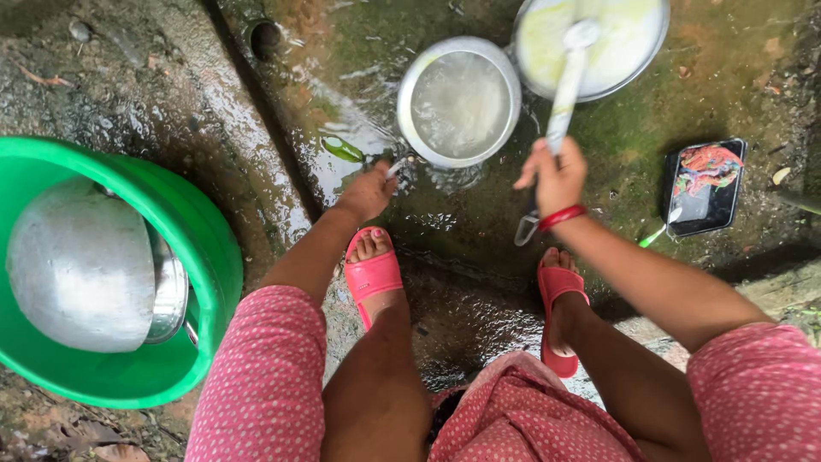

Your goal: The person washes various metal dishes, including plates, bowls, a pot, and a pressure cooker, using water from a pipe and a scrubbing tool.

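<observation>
A: Status on the head cam frame? Use the steel bowl as ref.

B: Biggest item was the green tub (214, 257), far left of the steel bowl (459, 101) and nearer the person, w/ an upturned steel basin (81, 265) inside plus another steel rim under it. Wet concrete floor (214, 111) under everything, greenish around the bowl.

A: And next to the bowl?

B: Steel pan (620, 38) w/ pale yellowish contents sat just right of the bowl & a bit further away, rims touching or nearly, couldn't tell. Black tray (727, 210) holding reddish scrubber stuff was well right of the bowl, nearer the person.

A: Hands?

B: Right hand (556, 175) was below-right of the bowl, fingers clamped round the handle of a long steel ladle (569, 81); ladle head was up over the pan. Red bangle (562, 216) on that wrist. Left hand (369, 192) was just below-left of the bowl, fingers curled onto a small metal item at the tips; couldn't ID it, grip closed on it as far as visible.

A: Small stuff?

B: Pink sandals (372, 278) on both feet, below the bowl. Green bit (342, 150) lay just left of the bowl.
</observation>
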